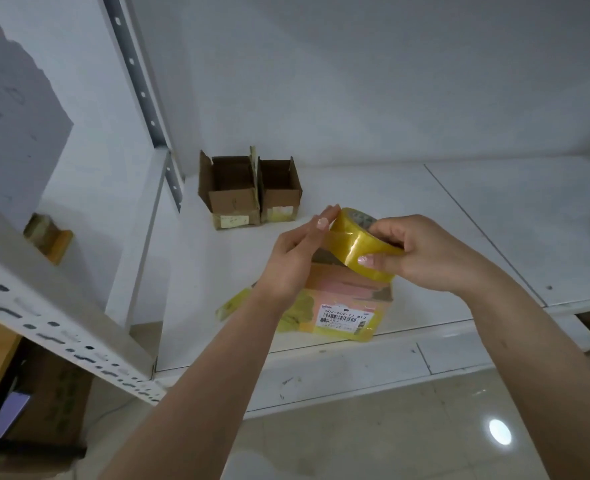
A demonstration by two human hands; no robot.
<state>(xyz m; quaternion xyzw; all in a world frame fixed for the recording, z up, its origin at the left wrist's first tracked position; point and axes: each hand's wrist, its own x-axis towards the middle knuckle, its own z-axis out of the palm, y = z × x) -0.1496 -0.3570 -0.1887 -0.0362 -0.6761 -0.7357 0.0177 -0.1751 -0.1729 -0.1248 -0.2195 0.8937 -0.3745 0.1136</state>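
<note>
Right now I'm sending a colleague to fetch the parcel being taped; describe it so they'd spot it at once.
On the white shelf, near its front edge, the parcel lies just below the left hand and right hand that hold the tape roll. Unlike the two open brown boxes at the back, it is closed, wrapped in yellowish tape and bears a white barcode label.

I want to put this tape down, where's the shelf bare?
Bare white shelf board lies right of the two open brown cardboard boxes and beyond the right hand. Crowded in front: the tape-wrapped labelled parcel sits under the yellow tape roll.
</note>
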